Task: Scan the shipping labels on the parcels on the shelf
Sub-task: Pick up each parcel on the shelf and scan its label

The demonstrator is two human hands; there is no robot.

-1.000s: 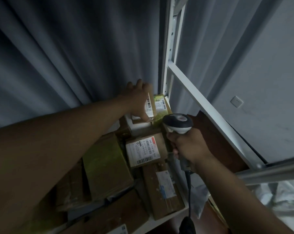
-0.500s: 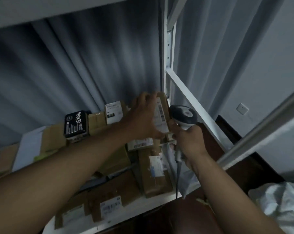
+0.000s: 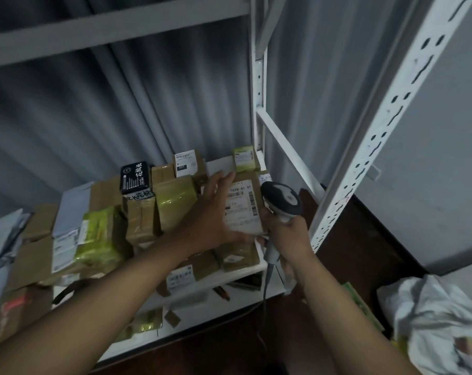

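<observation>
Brown labelled parcel (image 3: 243, 204) tilted upright above other taped parcels (image 3: 159, 209) crowding the white shelf (image 3: 221, 162).

Light: dim, cool blue-grey, no source in view.
Shadows: soft under the shelf (image 3: 237, 269).
Blur: slight throughout; label (image 3: 243, 204) print partly readable.
Edges: wide-angle bend in the upright (image 3: 378, 136).

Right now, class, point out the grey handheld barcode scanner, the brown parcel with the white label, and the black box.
grey handheld barcode scanner (image 3: 282, 198), head view, its head.
brown parcel with the white label (image 3: 243, 204), head view, label.
black box (image 3: 135, 177), head view, front face.
</observation>
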